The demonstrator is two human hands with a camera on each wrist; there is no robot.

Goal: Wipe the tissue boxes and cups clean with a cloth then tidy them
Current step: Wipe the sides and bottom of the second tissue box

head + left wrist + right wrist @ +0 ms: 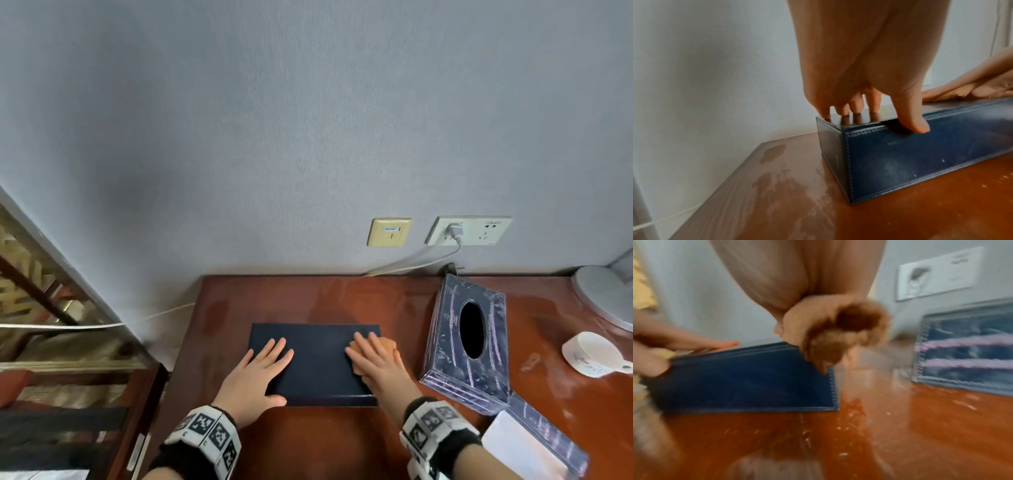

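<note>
Left grip first: the left hand (257, 373) lies flat on the lid of the dark blue tissue box (313, 363), fingers straight and spread toward 12 o'clock, the thumb hooked over the near edge, steadying the box rather than clutching it. At the box's 3 o'clock end, the right hand (375, 359) presses an orange cloth (383, 344) onto the lid with fingers extended; in the blurred right wrist view the cloth bunches under the palm and spills over the box's corner, so how tightly it is held I cannot tell.

The dark blue box sits near the middle of the brown table (308, 298), long side parallel to the wall. By my reading the wiping is in an early or middle stretch: this box's top is under the cloth now, while its front face in the left wrist view shows pale smears, so it looks unfinished. Nothing shows whether the other items have been wiped, and nothing looks tidied, since they lie at scattered angles.

Counting from 9 o'clock across to 3 o'clock:
- One dark blue tissue box, under both hands.
- One marbled blue tissue box (467, 346) with an oval opening, tilted, just beside the right hand.
- One more marbled tissue box (544, 438) at 5 o'clock, white tissue showing, partly cut off.
- One white cup (591, 354) at the 3 o'clock edge.

That makes three boxes, one cup, one cloth.
</note>
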